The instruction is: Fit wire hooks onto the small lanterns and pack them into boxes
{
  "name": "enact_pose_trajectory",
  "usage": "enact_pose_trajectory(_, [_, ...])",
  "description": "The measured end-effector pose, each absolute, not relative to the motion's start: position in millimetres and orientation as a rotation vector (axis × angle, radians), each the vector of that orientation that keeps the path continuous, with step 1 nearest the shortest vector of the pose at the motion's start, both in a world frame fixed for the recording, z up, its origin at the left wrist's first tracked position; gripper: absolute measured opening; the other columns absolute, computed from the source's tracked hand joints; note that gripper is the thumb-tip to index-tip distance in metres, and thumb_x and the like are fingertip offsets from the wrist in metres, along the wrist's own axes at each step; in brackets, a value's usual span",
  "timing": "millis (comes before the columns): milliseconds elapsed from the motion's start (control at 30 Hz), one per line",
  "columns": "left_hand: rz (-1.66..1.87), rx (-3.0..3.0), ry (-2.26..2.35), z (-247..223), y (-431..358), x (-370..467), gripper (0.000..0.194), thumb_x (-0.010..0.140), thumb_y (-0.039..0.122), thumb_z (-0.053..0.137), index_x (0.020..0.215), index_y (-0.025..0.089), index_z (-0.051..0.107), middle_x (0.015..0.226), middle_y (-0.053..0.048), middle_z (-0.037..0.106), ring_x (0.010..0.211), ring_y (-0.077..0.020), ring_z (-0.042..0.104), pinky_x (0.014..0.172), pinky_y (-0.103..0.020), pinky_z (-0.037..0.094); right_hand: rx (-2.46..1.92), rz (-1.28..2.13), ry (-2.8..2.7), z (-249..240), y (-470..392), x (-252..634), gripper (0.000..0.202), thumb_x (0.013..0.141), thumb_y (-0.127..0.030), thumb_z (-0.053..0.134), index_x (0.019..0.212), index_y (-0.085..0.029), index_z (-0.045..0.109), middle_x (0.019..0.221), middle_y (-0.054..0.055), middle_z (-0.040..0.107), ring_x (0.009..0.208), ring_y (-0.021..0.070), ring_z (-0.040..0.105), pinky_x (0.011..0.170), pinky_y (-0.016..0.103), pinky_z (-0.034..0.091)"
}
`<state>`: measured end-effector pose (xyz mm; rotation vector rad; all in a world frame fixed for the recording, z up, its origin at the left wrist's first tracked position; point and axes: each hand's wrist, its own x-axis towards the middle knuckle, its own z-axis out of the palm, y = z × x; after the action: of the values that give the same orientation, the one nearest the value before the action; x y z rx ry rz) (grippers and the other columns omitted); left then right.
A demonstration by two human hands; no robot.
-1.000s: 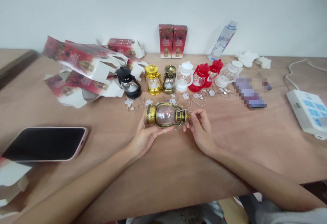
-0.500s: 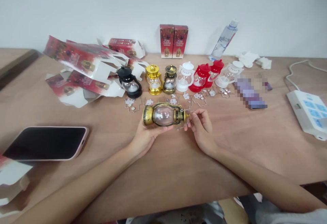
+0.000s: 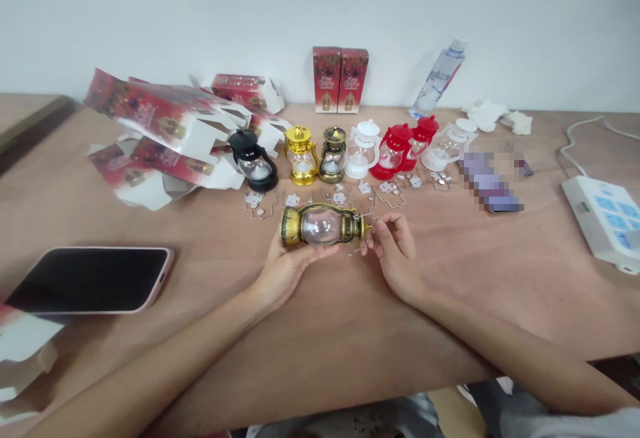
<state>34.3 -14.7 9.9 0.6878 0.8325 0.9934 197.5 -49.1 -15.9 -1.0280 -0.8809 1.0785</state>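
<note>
A small black-and-gold lantern (image 3: 323, 226) lies on its side in the air, its base to the left and its pointed cap to the right. My left hand (image 3: 290, 266) is closed around it from below, near the base. At the cap end, my right hand (image 3: 397, 251) pinches a thin bent wire handle (image 3: 363, 215), whose ends reach along the lantern's top. Part of the wire is hidden by my fingers. Behind them stands a row of lanterns: black (image 3: 254, 161), gold (image 3: 301, 157), bronze (image 3: 333, 156), white (image 3: 363, 151) and red (image 3: 393, 153), with more alongside.
Wire handles, white tabs and coin cells (image 3: 257, 208) lie before the row. Flattened red boxes (image 3: 160, 131) are heaped at left, above a phone (image 3: 93, 280). Two upright boxes (image 3: 340, 81), a leaning water bottle (image 3: 439, 79) and crumpled tissues (image 3: 485, 116) are behind. A power strip (image 3: 603, 221) sits at right.
The lantern has turned slightly in my left hand and shifted a touch to the right. My right hand keeps its pinch almost unmoved.
</note>
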Motion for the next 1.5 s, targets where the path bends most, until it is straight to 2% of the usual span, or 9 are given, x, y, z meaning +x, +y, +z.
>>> enact_pose_trajectory(367, [1.032, 0.670, 0.802, -2, -12, 32, 0.063, 0.062, 0.004, 0.066, 0.120, 0.024, 0.050, 0.113, -0.005, 0.064, 0.103, -0.0275, 0.062, 0.093, -0.056, 0.048, -1.019, 1.071, -0.868, -16, -49, 197, 0.010, 0.090, -0.031, 0.051, 0.088, -0.024, 0.044, 0.066, -0.007, 0.050, 0.060, 0.0074, 0.051, 0.054, 0.021, 0.046])
enact_pose_trajectory(700, [0.999, 0.666, 0.765, -1, -11, 32, 0.058, 0.063, 0.004, 0.063, 0.117, 0.021, 0.051, 0.112, -0.007, 0.065, 0.104, -0.0298, 0.062, 0.093, -0.056, 0.048, -1.032, 1.066, -0.859, -17, -49, 197, 0.013, 0.089, -0.033, 0.053, 0.087, -0.024, 0.044, 0.066, -0.007, 0.050, 0.058, 0.0076, 0.050, 0.053, 0.022, 0.046])
enact_pose_trajectory(1100, [0.984, 0.683, 0.716, 1, -14, 29, 0.058, 0.057, 0.002, 0.066, 0.111, 0.021, 0.054, 0.108, -0.005, 0.067, 0.103, -0.0287, 0.062, 0.093, -0.056, 0.047, -1.072, 1.030, -0.863, -18, -48, 199, 0.014, 0.089, -0.035, 0.053, 0.088, -0.024, 0.044, 0.071, -0.006, 0.049, 0.059, 0.0076, 0.050, 0.053, 0.022, 0.045])
enact_pose_trajectory(1500, [0.940, 0.721, 0.696, 5, -14, 30, 0.061, 0.058, 0.004, 0.066, 0.116, 0.022, 0.055, 0.100, -0.005, 0.070, 0.106, -0.0311, 0.061, 0.095, -0.056, 0.046, -1.120, 0.959, -0.926, -14, -49, 200, 0.014, 0.089, -0.037, 0.051, 0.090, -0.025, 0.042, 0.074, -0.004, 0.050, 0.060, 0.0103, 0.052, 0.057, 0.027, 0.047])
